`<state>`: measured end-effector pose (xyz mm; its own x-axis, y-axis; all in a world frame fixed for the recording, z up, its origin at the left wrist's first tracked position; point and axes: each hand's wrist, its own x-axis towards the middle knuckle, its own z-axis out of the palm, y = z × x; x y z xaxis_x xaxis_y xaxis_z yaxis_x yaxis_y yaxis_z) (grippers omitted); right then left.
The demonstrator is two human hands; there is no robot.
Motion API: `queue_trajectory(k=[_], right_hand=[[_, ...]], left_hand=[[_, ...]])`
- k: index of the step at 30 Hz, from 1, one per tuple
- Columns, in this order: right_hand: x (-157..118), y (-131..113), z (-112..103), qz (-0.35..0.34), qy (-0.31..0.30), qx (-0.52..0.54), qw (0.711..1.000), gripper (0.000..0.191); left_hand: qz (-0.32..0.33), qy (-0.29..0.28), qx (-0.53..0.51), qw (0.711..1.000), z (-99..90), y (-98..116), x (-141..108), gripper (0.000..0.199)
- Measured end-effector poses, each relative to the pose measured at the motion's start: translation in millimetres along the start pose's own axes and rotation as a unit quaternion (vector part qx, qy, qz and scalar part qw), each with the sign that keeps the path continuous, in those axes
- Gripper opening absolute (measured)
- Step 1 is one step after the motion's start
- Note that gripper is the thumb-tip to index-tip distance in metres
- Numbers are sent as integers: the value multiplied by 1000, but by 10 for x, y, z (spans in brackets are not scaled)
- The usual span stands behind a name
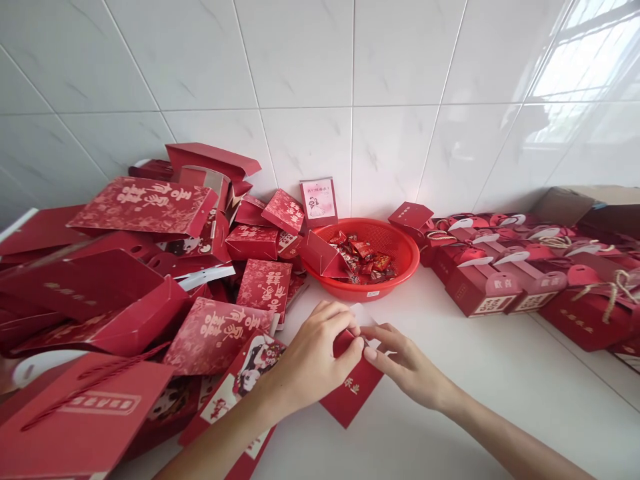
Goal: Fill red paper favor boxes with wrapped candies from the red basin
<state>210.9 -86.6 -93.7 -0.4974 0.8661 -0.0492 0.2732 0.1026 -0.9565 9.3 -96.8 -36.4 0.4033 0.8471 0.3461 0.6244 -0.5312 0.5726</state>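
In front of me, a red paper gift box (346, 404) with gold characters lies on the white tabletop at a slant. My left hand (320, 350) is closed over its upper edge, thumb and fingers pinching the red card. From the other side my right hand (400, 363) pinches a white flap (367, 315) at the same edge. The fingertips of both hands almost meet there and hide part of the fold. Just beyond stands a red plastic basket (407, 270) with small wrapped candies (365, 253) and a red box leaning inside it.
A tall heap of red gift boxes and bags (145, 207) fills the left side, reaching beside my left forearm. Finished-looking red boxes with rope handles (485, 283) stand in rows at right. A cardboard box (570, 203) sits behind them. White tiled wall (305, 60) closes the back.
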Motion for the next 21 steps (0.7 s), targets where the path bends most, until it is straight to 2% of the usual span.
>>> queue_trajectory(k=[2, 4, 7, 9, 12, 16, 21], right_hand=[[3, -7, 10, 24, -12, 3, 1000, 53], [13, -11, 15, 53, -26, 51, 997, 53], [22, -11, -3, 88, -25, 125, 988, 35], [8, -17, -31, 84, -8, 160, 984, 26], [-51, -43, -72, 35, 36, 178, 983, 22], [-160, -86, -87, -49, 128, 64, 989, 9], [-242, -149, -109, -131, 186, -59, 972, 15]], left_hand=[[-5, -5, -12, 1000, 16, 6, 2, 12], [-10, -17, -25, 999, 33, 15, 8, 12], [-14, -26, -29, 999, 53, 29, 18, 15], [-11, -15, -15, 1000, 60, 34, 23, 17], [9, 20, 8, 1000, 59, 35, 22, 19], [36, 57, 41, 997, 34, 50, 11, 7], [54, 63, 62, 995, 13, 78, 10, 26]])
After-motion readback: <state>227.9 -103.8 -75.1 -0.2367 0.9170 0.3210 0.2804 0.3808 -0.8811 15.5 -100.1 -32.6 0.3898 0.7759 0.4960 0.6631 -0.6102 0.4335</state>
